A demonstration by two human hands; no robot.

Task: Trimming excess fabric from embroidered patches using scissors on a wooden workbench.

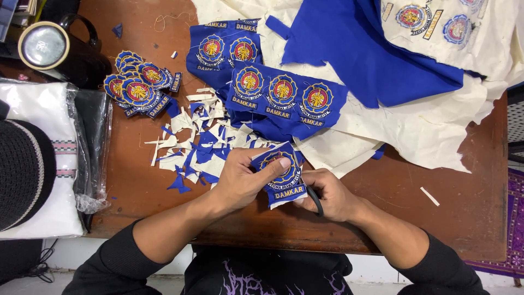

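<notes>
A: Item held?
B: Embroidered badge (pixel 284 175), above the wooden table (pixel 469 207) edge; left hand (pixel 240 180) fingers clamped on it.
A: Right hand (pixel 327 194)?
B: Fingers closed through black scissors (pixel 315 200), touching the badge.
A: Nearby?
B: Fabric scraps (pixel 202 147), finished badge pile (pixel 139 87).

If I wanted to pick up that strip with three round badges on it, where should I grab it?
Probably by the strip of three badges' right end, coming in from the right. That end lies on top of the cream cloth with its edge showing, so fingers could slide under it. Its left end is tucked among other blue pieces and the pile of scraps.
</notes>
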